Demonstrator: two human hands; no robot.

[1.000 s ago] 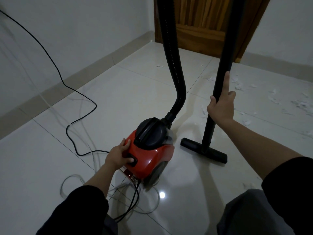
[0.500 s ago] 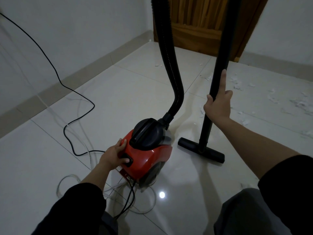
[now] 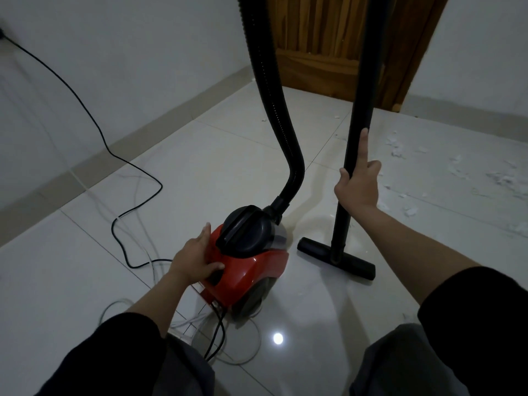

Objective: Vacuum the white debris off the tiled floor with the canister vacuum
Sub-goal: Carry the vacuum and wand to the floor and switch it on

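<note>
The tiled floor (image 3: 120, 281) fills most of the frame, glossy and pale, with a wooden door (image 3: 328, 47) at the top centre. White debris (image 3: 400, 150) lies scattered across the right side of the frame, from the upper middle out to the right edge, well apart from the machine.

The canister vacuum (image 3: 248, 258), red with a dark lid, sits on the floor just left of centre. Its ribbed hose (image 3: 274, 110) rises from its front up out of the top edge. The black wand (image 3: 357, 155) stands nearly upright right of centre, and its floor nozzle (image 3: 337, 257) rests flat on the tile just beside the canister. A black power cord (image 3: 94, 127) runs from the upper left corner down to the canister's rear, beside looser pale cables (image 3: 143, 252).

The left hand (image 3: 194, 258) rests on the canister's rear left flank, fingers laid along the red shell and the thumb pressing a dark button. The right hand (image 3: 358, 184) grasps the wand, fingers wrapped round it with the forefinger stretched up along the tube.

This looks like the switching-on step, with no debris collected yet. The next move would call for freeing the left hand and steering the nozzle rightward into the debris.

No brand, label or writing is legible.
</note>
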